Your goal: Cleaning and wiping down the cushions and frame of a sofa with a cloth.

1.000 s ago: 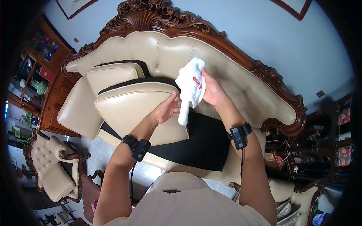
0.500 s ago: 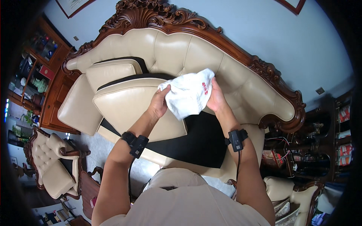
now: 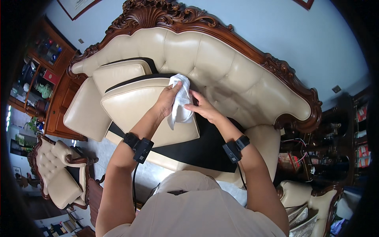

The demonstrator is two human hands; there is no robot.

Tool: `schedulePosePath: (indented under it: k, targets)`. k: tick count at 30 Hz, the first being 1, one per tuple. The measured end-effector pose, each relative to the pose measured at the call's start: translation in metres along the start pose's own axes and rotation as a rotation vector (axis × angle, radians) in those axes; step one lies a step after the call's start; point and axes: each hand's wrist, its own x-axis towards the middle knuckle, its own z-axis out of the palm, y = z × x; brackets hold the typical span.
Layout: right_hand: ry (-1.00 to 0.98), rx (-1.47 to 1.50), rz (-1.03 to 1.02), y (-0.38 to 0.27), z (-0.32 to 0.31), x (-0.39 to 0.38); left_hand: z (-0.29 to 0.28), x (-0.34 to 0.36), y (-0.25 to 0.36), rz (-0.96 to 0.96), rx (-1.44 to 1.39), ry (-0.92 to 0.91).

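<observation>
A white cloth [image 3: 182, 103], folded into a narrow bundle, is held up in front of me over the sofa's cushions. My left hand [image 3: 169, 98] grips it from the left, thumb on top. At the cloth's right side, my right hand [image 3: 205, 108] has its thumb and fingers apart and touches the edge. Beneath the cloth lies a large cream seat cushion [image 3: 138, 106], tilted on the black sofa base [image 3: 209, 148]. Two more cream cushions, a smaller one [image 3: 118, 73] and a leaning one [image 3: 87, 110], are stacked to its left.
The tufted sofa back [image 3: 217, 59] with its carved wooden frame [image 3: 189, 19] curves across the far side. An armchair [image 3: 59, 170] stands at left, near a wooden cabinet [image 3: 59, 106]. Dark shelves [image 3: 339, 146] with red packages are at right, with a patterned-pillow seat [image 3: 300, 197] below.
The cloth, spread wide between both hands before, is now folded narrow. My right hand has moved left toward my left hand and loosened its fingers.
</observation>
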Motion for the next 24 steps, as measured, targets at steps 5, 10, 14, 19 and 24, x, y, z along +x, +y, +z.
schedulePosePath:
  k: [5, 10, 14, 19, 24]
  targets:
    - [0.014, -0.015, 0.055, 0.001, 0.005, 0.002, -0.017, -0.007, 0.015, -0.018, 0.114, -0.007]
    - [0.165, 0.144, 0.175, 0.001, -0.010, -0.002, -0.046, -0.018, 0.040, -0.077, 0.294, 0.052]
    - [0.403, 0.489, 0.192, 0.007, -0.021, 0.002, -0.077, -0.019, 0.049, -0.120, 0.454, 0.053]
    - [0.376, -0.227, 0.192, 0.048, -0.048, -0.001, -0.074, -0.019, 0.046, -0.148, 0.266, -0.128]
    - [0.639, -0.783, 0.007, 0.050, -0.014, -0.010, -0.060, -0.030, 0.050, -0.281, -0.063, -0.219]
